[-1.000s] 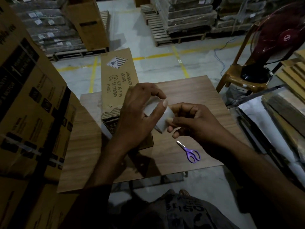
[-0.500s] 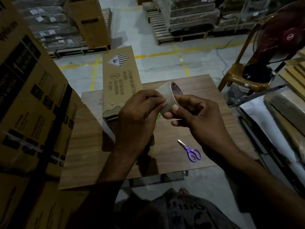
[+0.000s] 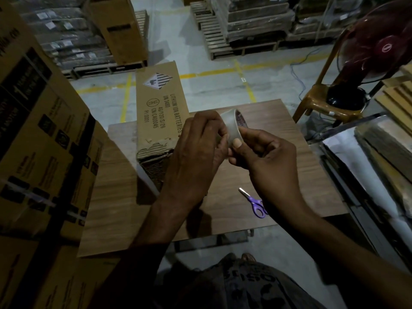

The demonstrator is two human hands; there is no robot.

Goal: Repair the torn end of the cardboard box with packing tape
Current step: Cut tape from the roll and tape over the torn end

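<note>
Brown corrugated cardboard box (image 3: 160,103), long: torn near end untaped. Pale packing-tape roll (image 3: 231,127): just right of box, my left hand (image 3: 196,157) and right hand (image 3: 267,161) clamped on it; left possibly picking the free end, too dim. Purple-handled scissors (image 3: 256,204): right of box, unused.

The left hand (image 3: 196,157) covers the 7 o'clock half of the tape roll (image 3: 230,124) it grips, so whether a tape end is lifted cannot be told. The print inside the core is too small to read. That hand also hides the 3 o'clock side of the box (image 3: 160,112) at its torn end. The forearm behind the right hand (image 3: 267,161) overlaps part of the handles of the scissors (image 3: 254,202). At 2 o'clock the fan (image 3: 379,47) is blurred and cut by the frame edge.
</note>
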